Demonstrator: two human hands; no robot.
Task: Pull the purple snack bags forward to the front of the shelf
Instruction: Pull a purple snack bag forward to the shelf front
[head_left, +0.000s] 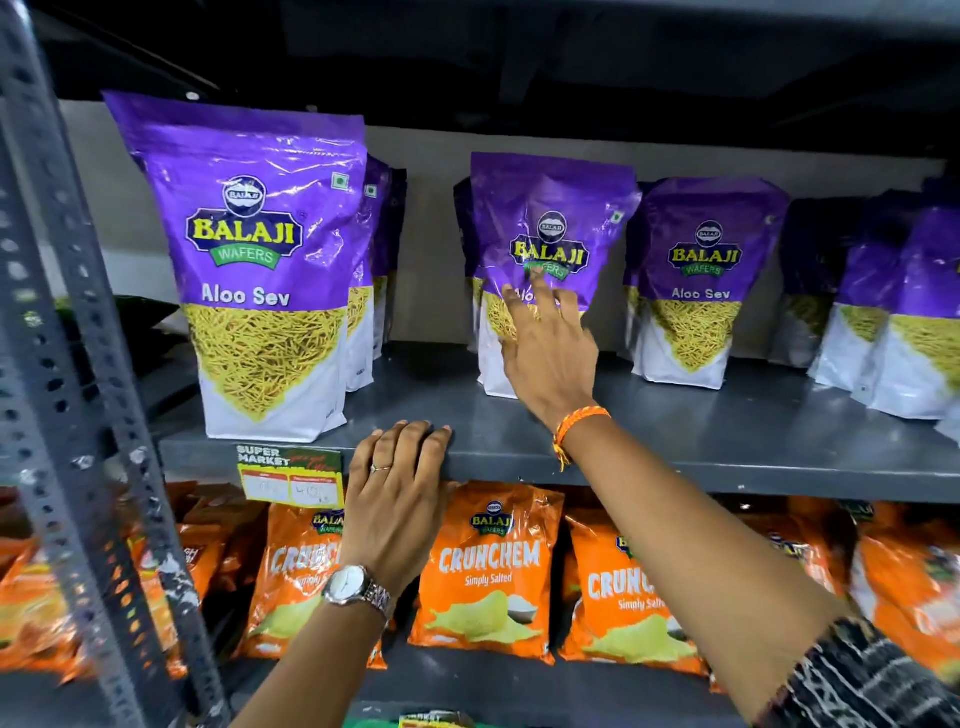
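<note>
Purple snack bags stand in rows on the grey shelf (675, 452). The head camera looks at them from the front.

The right hand (550, 358) reaches up to the middle purple bag (550, 223). Its fingers (540, 296) are spread wide and lie flat on the front of this bag, near the words on it. The hand is open. It touches the bag but does not wrap around it. This bag stands back from the front edge of the shelf, and more purple bags stand behind it. An orange thread band (576, 423) goes around the right wrist.

To the left of that hand stands the big purple bag (260, 260). It is right at the front edge of the shelf, with other purple bags lined up behind it. To the right of the hand is another purple bag (701, 280), also set back from the edge. More purple bags (914, 312) stand further right.

The left hand (400, 488) is below the right hand. Its fingers curl over the front edge of the shelf and rest there. It holds no bag. It has a ring on one finger, and a watch (353, 584) on the wrist.

Beside the left hand, a yellow price tag (291, 480) hangs on the shelf edge. Under the shelf lie orange chip bags (488, 566) in a row. A grey metal post (67, 364) with holes stands at the far left.
</note>
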